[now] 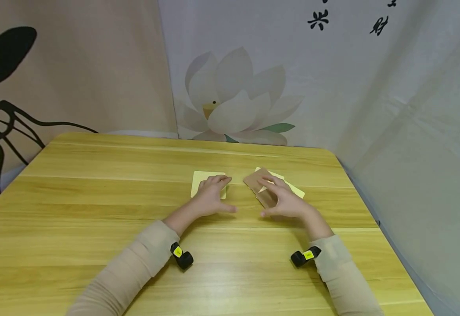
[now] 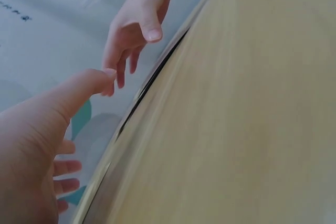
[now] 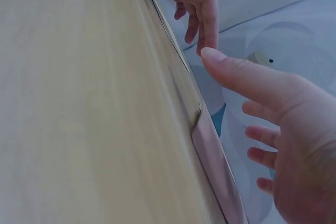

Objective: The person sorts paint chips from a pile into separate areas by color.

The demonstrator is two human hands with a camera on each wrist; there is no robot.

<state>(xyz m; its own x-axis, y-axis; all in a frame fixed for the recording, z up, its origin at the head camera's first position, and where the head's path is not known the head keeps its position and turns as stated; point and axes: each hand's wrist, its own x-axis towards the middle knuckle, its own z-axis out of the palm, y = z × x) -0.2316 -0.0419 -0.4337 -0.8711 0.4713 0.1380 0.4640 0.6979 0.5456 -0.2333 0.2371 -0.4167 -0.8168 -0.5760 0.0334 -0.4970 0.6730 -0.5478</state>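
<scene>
A pale yellow square card (image 1: 198, 178) lies on the wooden table, partly hidden by my left hand (image 1: 209, 200). That hand hovers over the card's near right side, thumb apart from the fingers, holding nothing. To the right is a loose pile: brown flat pieces (image 1: 253, 178), which look like cardboard with an uneven edge, overlap pale yellow cards (image 1: 296, 190). My right hand (image 1: 287, 202) is over this pile and covers part of it, thumb and fingers spread apart. In the right wrist view a brown piece (image 3: 216, 163) lies below the right hand (image 3: 299, 124), with a gap between them.
The wooden table (image 1: 95, 210) has its far edge against a hanging cloth (image 1: 325, 87) printed with a lotus flower and characters. Each wrist carries a small black camera, the left one (image 1: 184, 260) and the right one (image 1: 299, 259).
</scene>
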